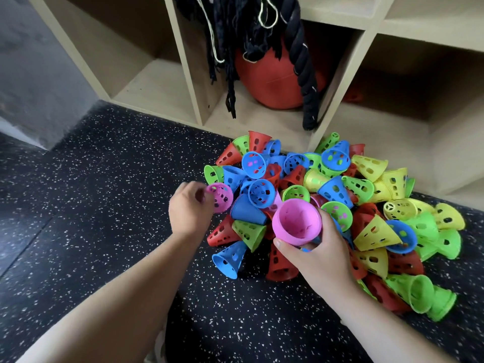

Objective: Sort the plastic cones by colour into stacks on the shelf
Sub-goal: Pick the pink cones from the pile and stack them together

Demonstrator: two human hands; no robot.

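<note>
Two pink cones are in your hands. Your left hand (190,208) pinches the first pink cone (221,197) by its rim, at the 9 o'clock edge of the pile (327,195). Your right hand (319,255) has its fingers curled round the second pink cone (296,222), open end up, near the pile's 6 o'clock side. The other cones lie mixed on the floor (104,179). The shelf (157,93) is at 12 o'clock, and no cone stack shows on it yet.

Watch out. Your left pinch looks light, so the first cone could slip and roll away. If you push it in crooked, it may jam. A bit of blue peeks out under your right fingers, so a blue cone might sneak into the pink stack.
</note>
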